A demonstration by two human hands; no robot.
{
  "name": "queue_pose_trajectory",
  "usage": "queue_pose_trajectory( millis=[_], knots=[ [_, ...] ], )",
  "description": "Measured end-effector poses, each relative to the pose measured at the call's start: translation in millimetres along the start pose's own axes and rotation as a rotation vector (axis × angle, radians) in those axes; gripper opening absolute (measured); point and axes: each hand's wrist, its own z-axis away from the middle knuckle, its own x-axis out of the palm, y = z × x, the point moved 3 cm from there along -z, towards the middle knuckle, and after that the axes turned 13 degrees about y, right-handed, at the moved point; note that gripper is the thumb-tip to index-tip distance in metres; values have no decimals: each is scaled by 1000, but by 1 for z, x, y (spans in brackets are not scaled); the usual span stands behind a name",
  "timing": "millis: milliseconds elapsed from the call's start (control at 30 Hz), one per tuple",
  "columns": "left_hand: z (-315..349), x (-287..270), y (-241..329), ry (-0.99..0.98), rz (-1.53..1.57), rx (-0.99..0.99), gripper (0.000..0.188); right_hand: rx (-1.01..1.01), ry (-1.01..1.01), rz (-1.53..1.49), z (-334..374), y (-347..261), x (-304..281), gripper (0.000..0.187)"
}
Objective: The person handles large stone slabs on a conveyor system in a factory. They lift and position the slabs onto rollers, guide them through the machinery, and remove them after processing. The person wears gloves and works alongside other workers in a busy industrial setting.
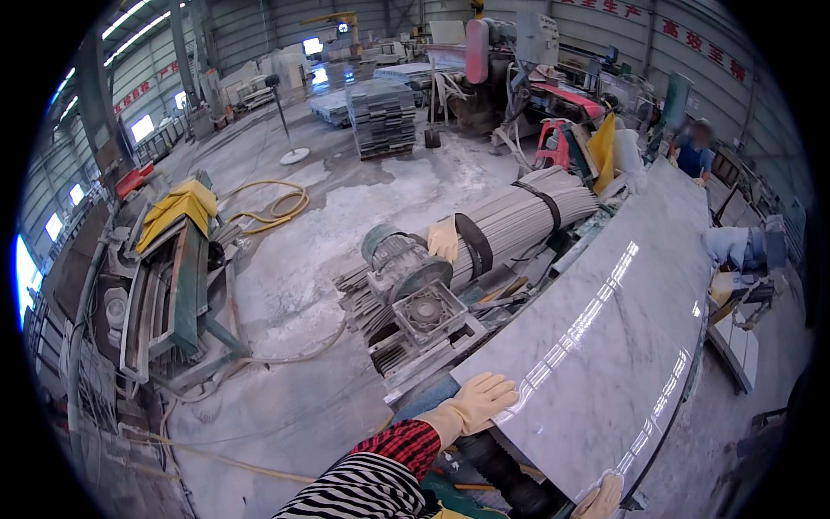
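Note:
A long polished slab of white marble with grey veins point(596, 346) reaches from right in front of me toward the far right. At its near left corner my left hand point(480, 405), in a cream rubber glove, is closed over the edge, with its fingers on the top face. My right hand point(599, 497), gloved alike, grips the near right corner, and the lower frame edge cuts part of it off. Below the near end, a black ribbed part point(510, 471) shows between my hands. The slab's underside is hidden.
Left of the slab lie an electric motor with gearbox point(406, 268), a strapped bundle of long strips point(527, 212) and a loose glove point(443, 240). A yellow hose point(277, 208) coils on the floor. Stacked slabs point(380, 117) stand farther back. Another person point(694, 151) is at the slab's far end.

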Motion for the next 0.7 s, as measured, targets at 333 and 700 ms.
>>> queue_pose_trajectory(
  millis=[333, 700],
  knots=[
    [4, -2, 1, 68, 14, 19, 84, 3, 2, 42, 1, -6, 0, 37],
    [6, -6, 6, 42, 42, -29, 64, -48, 3, 64, 9, -2, -2, 38]
  ],
)
